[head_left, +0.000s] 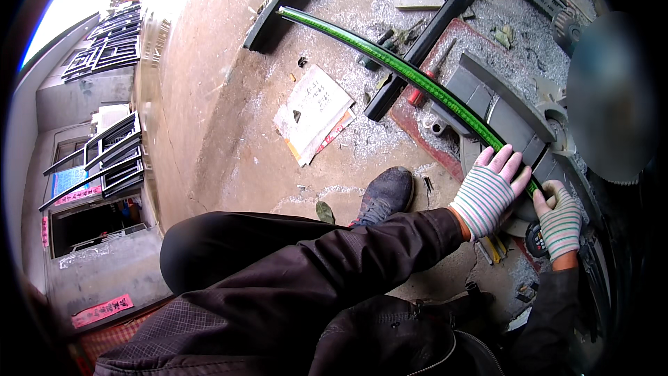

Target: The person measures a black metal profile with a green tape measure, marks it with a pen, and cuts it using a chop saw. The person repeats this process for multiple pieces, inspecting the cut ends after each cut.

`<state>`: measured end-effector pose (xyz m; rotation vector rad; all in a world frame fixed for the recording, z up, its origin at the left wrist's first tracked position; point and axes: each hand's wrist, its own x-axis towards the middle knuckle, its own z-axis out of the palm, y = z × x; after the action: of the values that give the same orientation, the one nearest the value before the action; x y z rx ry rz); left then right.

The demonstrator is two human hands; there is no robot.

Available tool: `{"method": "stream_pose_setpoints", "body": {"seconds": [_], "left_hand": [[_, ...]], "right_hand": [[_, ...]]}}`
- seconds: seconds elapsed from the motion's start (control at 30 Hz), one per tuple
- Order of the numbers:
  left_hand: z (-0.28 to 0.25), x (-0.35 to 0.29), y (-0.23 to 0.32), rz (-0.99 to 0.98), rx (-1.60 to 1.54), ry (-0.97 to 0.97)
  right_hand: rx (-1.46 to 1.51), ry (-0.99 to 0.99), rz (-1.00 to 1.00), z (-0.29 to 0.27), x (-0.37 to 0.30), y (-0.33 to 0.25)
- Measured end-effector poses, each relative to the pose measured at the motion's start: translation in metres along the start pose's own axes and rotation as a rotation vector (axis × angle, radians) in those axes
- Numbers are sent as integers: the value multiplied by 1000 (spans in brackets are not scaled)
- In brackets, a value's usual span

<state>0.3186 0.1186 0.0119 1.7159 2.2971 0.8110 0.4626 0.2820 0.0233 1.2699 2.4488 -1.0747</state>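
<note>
One long green strip [410,72] crossed a black bar [437,19] and the grey saw bed [476,90] — your left hand [489,191] lay on the strip, fingers extended, its grip impossible to tell, while your right hand [559,219] had thumb and bent fingers closed on the near end.

From my end, the strip [410,70] shows a glossy, plastic-looking face; I see knitted cloth gloves [482,196], smooth metal on the saw [513,122], matt jacket [355,256] cloth, a paper sheet [317,108], rough concrete floor [189,108].
</note>
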Motion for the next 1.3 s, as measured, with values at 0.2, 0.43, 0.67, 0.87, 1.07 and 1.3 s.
{"method": "stream_pose_setpoints", "body": {"seconds": [0.2, 0.43, 0.67, 0.87, 1.07, 1.3], "left_hand": [[2, -1, 0, 4, 2, 16], [1, -1, 0, 6, -14, 8], [1, -3, -1, 11, -26, 26], [3, -2, -2, 28, -21, 17], [2, -3, -4, 16, -31, -36], [15, -8, -2, 27, 50, -24]], "right_hand": [[-4, 11, -24, 0, 1, 3], [6, 36, -59, 4, 4, 16], [-4, 18, -69, -3, 1, 3], [-52, -19, -21, -8, 1, -4], [-146, -42, -53, -14, 4, -14], [-199, -66, -5, -13, 5, -7]]}}
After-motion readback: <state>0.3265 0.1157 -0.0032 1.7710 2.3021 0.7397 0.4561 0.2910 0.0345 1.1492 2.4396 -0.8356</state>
